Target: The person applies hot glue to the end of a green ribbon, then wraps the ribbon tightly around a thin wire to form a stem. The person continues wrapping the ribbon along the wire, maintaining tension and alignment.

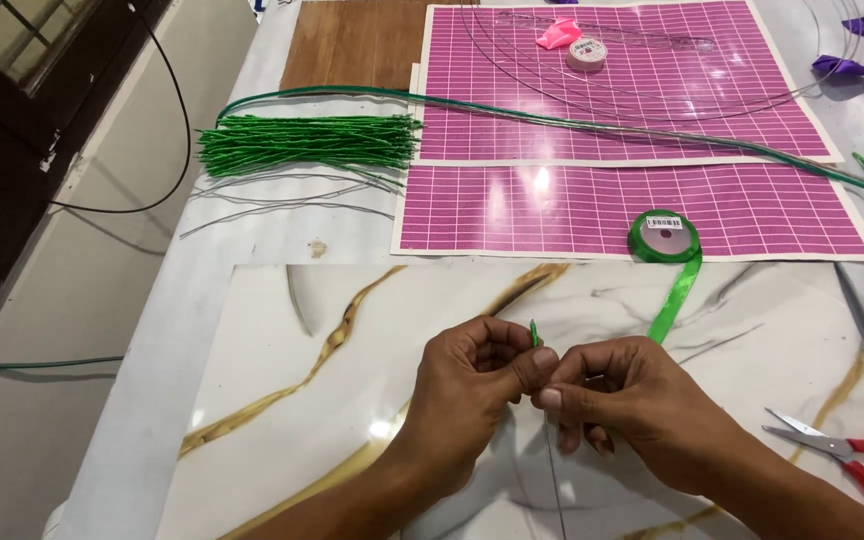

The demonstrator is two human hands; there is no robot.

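The single head camera looks steeply down and forward from above the person's arms — close to the marbled counter point(282, 330) at the bottom edge, with the far pink sheets point(632, 205) higher up.

A small white label point(664, 223) sits atop the green ribbon spool point(664, 238) — another tops the pale spool point(586, 53).

Marble-patterned board point(282, 400) bare left of left hand point(472, 385): open passage there. Right of right hand point(632, 405), orange-handled scissors point(852, 450) lie near, blades open. Ahead, green ribbon spool point(664, 237) and its trailing ribbon point(677, 295) block straight reach. Further back-left, bundle of green wires point(307, 143) and loose grey wires point(282, 195) clutter table point(202, 250).
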